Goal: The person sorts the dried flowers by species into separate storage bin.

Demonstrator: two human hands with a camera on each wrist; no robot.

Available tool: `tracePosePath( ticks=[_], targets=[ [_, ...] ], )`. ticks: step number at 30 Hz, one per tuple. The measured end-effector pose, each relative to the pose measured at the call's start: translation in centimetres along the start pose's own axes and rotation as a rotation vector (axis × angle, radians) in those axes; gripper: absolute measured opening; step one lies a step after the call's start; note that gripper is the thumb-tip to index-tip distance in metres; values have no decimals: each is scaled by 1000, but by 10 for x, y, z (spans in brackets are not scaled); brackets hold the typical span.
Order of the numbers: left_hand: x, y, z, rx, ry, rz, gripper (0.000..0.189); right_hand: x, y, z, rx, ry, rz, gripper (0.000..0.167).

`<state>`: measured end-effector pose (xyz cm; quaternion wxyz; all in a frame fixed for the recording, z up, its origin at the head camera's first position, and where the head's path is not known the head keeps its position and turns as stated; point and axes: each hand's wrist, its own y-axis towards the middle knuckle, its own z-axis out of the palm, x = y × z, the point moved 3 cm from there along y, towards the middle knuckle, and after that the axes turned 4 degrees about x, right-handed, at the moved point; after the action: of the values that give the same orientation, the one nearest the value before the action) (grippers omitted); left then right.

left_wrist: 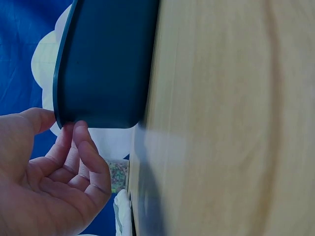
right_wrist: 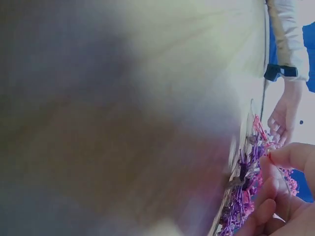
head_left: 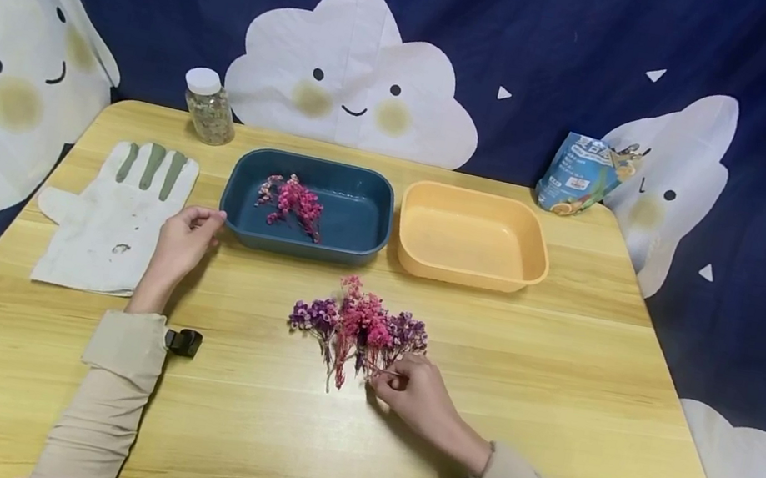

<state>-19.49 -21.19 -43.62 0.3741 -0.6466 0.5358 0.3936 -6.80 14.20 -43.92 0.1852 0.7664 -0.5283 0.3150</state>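
Observation:
My left hand (head_left: pixel 187 242) pinches the rim of a dark teal basin (head_left: pixel 301 249) at its near left corner; the left wrist view shows the thumb at the rim and fingertips against the end wall. Inside that basin lies a small sprig of pink dried flowers (head_left: pixel 299 204). Over the table, my right hand (head_left: pixel 419 396) pinches a thin stem (right_wrist: pixel 269 156) between thumb and index finger. It is at the lower right of a fanned bunch of pink and purple dried flowers (head_left: pixel 363 322), whose stems point toward me.
To the right of the teal basin stands a yellow basin (head_left: pixel 468 277). A white glove (head_left: pixel 102 234) with green finger patches lies at left. Farther back are a white-lidded jar (head_left: pixel 210 113) and, at the right corner, a blue pouch (head_left: pixel 579 177). A patterned curtain (head_left: pixel 540 28) hangs behind.

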Motion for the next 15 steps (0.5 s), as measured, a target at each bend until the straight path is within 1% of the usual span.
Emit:
tracePosePath(
  ticks=[4, 10, 15],
  targets=[
    [1, 0, 0, -8, -2, 3, 44, 1, -5, -1, -17, 55, 27, 16],
    [1, 0, 0, -8, -5, 1, 44, 3, -9, -2, -41, 121, 50, 16],
    [0, 0, 0, -7, -4, 1, 44, 4, -10, -4, -63, 139, 19, 14]
  ],
)
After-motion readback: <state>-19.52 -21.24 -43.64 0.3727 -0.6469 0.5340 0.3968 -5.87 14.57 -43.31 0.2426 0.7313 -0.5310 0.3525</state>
